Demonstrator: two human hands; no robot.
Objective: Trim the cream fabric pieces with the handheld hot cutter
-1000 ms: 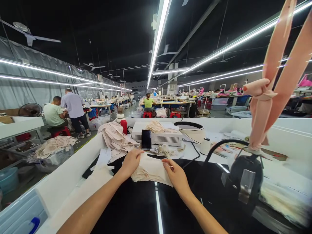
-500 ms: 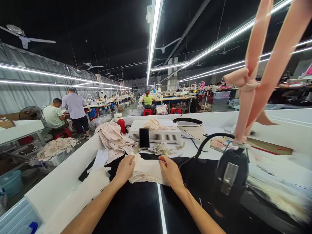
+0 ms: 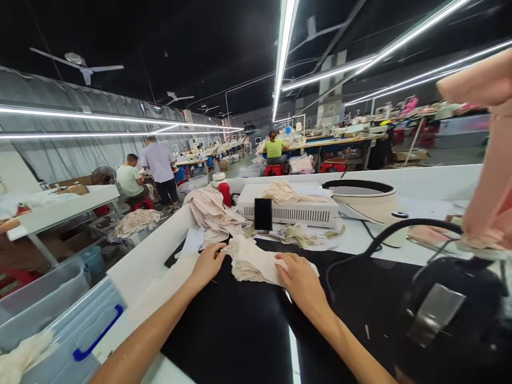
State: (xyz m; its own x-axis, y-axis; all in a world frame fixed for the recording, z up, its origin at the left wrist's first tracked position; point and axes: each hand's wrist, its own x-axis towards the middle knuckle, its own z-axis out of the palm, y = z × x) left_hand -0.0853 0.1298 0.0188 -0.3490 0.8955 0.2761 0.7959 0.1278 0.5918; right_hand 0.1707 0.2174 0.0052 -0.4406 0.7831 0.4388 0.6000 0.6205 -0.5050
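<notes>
A stack of cream fabric pieces (image 3: 254, 261) with uneven, wavy edges lies on the black glossy work surface (image 3: 232, 325). My right hand (image 3: 302, 280) is wrapped over the stack's right end, thumb on the near side and fingers on top. Just off the stack's left end is my left hand (image 3: 208, 266), its fingers loosely bent and apart with nothing in them. Whether its fingertips touch the cloth edge I cannot tell. Beyond the stack, a dark phone (image 3: 263, 214) leans upright against a white vented box (image 3: 288, 205).
Printed cream cloth (image 3: 212, 210) is heaped behind my left hand. A black iron-like device (image 3: 452, 304) with a thick cable and pink straps (image 3: 490, 176) stands at right. A cream visor (image 3: 364, 197) lies behind. Blue-handled plastic bins (image 3: 100, 320) are at left; several people work farther off.
The view has swung left. My left hand has come off the stack's left end, while my right hand has moved further over the right end. The stack now lies more slanted.
</notes>
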